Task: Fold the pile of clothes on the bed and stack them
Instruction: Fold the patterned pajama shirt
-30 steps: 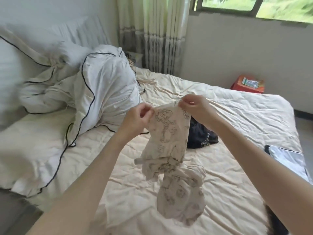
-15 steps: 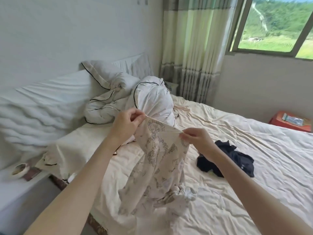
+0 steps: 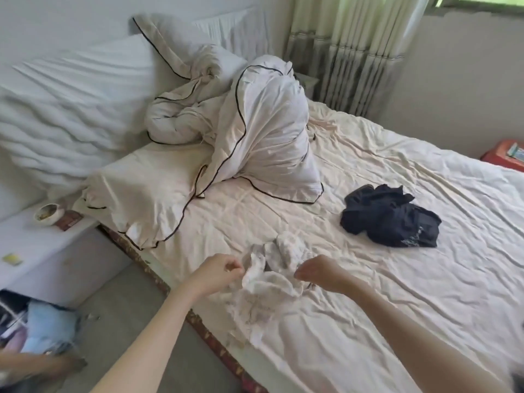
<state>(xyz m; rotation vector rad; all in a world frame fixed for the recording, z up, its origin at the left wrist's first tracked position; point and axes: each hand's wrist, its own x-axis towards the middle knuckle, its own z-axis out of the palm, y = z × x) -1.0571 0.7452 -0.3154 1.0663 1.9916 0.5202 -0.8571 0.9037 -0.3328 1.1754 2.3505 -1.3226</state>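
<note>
Head view: left hand and right hand both pinch the crumpled cream printed garment, lying on the cream-sheeted bed.

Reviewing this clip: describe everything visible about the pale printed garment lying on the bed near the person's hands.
The pale printed garment looks like thin, soft cream fabric with a faint brownish print, blurred here. It lies crumpled and unfolded on the cream bedsheet near the bed's edge, bunched into ridges with one part trailing toward the camera. The left hand appears to pinch its left edge; the right hand is at its right edge, grip unclear. It lies apart from the dark garment.
</note>
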